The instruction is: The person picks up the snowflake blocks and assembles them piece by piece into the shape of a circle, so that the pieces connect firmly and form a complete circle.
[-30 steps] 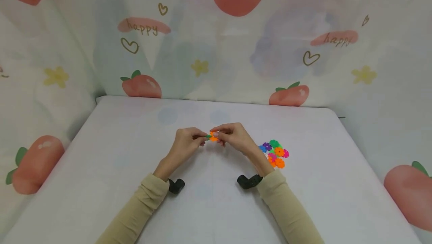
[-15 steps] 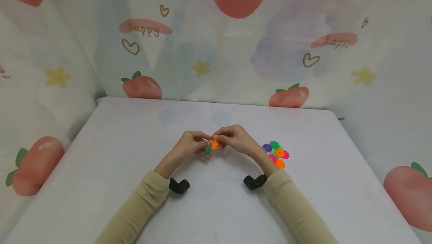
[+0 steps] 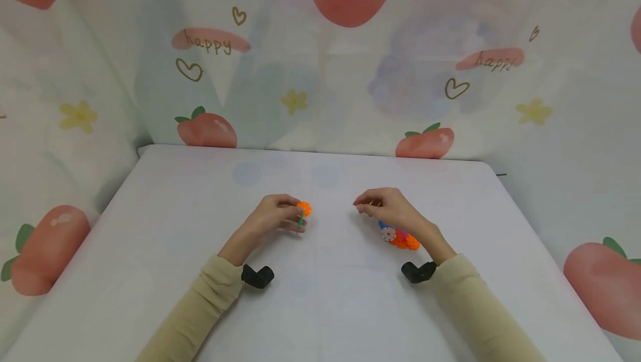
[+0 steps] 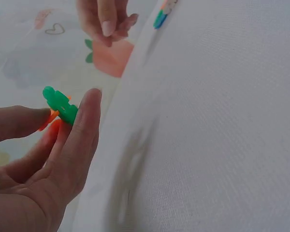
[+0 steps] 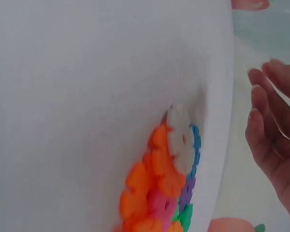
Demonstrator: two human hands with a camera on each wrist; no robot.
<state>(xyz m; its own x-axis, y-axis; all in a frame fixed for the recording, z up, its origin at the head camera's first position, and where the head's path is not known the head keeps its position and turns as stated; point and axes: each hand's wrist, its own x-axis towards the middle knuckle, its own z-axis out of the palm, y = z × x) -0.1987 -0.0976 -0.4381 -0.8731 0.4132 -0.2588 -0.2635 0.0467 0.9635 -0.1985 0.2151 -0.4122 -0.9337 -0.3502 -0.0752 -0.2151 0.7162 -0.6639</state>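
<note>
2 touching notched discs, an orange disc [image 3: 305, 208] and a green disc [image 4: 59, 103], sit pinched in our left hand [image 3: 272, 216] above the white table [image 3: 320, 289], while we hold our right hand [image 3: 393, 208] open, fingers loosely curved, near a pile of discs [image 5: 159, 166] including 1 white disc [image 5: 178, 147].

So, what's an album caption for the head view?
Left hand holding an orange flower-shaped plastic disc and green plastic piece, right hand near colourful flower-shaped plastic discs.
</note>
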